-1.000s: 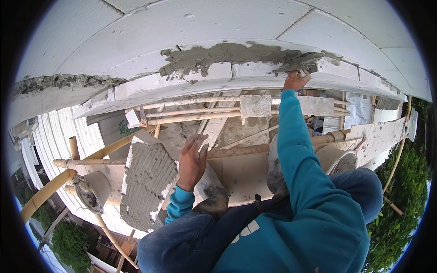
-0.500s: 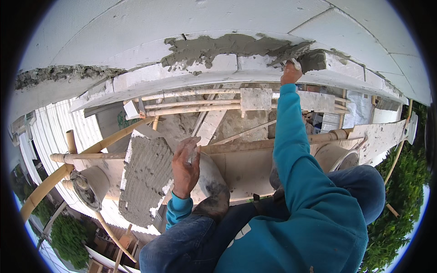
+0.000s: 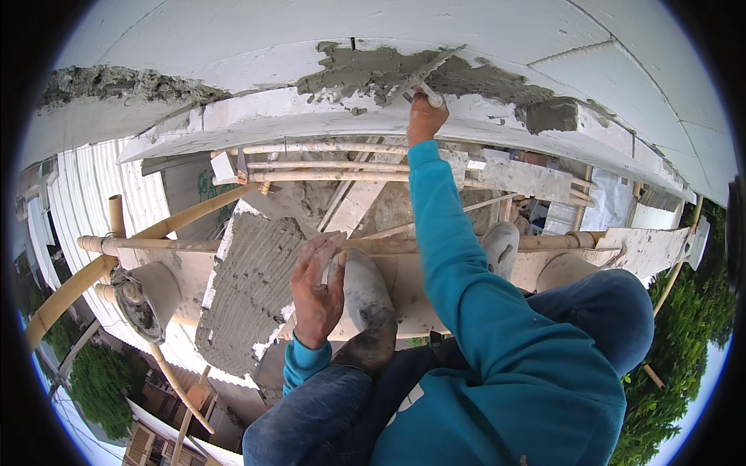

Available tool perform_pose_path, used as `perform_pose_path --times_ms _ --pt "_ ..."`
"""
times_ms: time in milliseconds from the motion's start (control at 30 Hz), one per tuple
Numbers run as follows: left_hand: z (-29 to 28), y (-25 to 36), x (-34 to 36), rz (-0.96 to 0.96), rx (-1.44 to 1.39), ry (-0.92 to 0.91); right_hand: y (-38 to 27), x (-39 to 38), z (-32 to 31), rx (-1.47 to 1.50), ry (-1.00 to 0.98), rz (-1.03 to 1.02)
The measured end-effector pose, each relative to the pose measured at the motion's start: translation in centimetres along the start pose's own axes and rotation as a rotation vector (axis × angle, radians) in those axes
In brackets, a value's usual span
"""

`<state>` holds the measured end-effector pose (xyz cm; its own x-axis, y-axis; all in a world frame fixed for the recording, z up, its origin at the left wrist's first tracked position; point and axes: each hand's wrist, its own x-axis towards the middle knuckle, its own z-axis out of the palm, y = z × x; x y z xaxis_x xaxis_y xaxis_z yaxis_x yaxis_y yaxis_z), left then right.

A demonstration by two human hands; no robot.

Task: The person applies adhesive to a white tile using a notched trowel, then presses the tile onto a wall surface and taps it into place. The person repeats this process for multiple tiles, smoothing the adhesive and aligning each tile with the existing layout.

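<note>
My right hand (image 3: 427,120) reaches up to the white block wall (image 3: 583,31), gripping the pale handle of a mortar-smeared trowel (image 3: 439,64), whose blade lies on the wet grey mortar band (image 3: 497,78). My left hand (image 3: 315,299) is held low with its fingers loosely apart and nothing visible in it, beside the upper end of my dusty boot (image 3: 365,283); whether it touches anything there I cannot tell. Just left of it, a block (image 3: 241,287) coated in combed grey mortar rests tilted on the scaffold.
A bucket (image 3: 155,295) with mortar sits at left, a second pale container (image 3: 563,272) partly behind my knee at right. Bamboo scaffold poles (image 3: 70,303) and planks (image 3: 622,241) surround me. A corrugated sheet (image 3: 85,202) is at left; trees (image 3: 101,388) show beyond and below.
My right hand has moved left and up along the mortar band with the trowel. My left hand stays low with loose fingers, having shifted slightly left.
</note>
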<state>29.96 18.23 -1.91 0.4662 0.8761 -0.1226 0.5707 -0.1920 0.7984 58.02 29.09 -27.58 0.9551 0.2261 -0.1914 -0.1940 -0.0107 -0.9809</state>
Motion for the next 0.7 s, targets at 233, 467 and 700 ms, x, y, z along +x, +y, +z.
perform_pose_path --times_ms 233,467,700 --pt "-1.6 -0.5 -1.2 -0.049 -0.002 0.102 0.6 -4.0 4.7 0.048 0.036 0.012" --pt "-2.5 -1.4 -2.1 -0.102 -0.006 0.131 0.6 -7.8 8.8 -0.087 -0.118 0.036" --pt "-3.5 -1.6 -3.7 -0.179 0.051 0.235 1.4 -14.1 14.6 0.027 -0.203 0.061"
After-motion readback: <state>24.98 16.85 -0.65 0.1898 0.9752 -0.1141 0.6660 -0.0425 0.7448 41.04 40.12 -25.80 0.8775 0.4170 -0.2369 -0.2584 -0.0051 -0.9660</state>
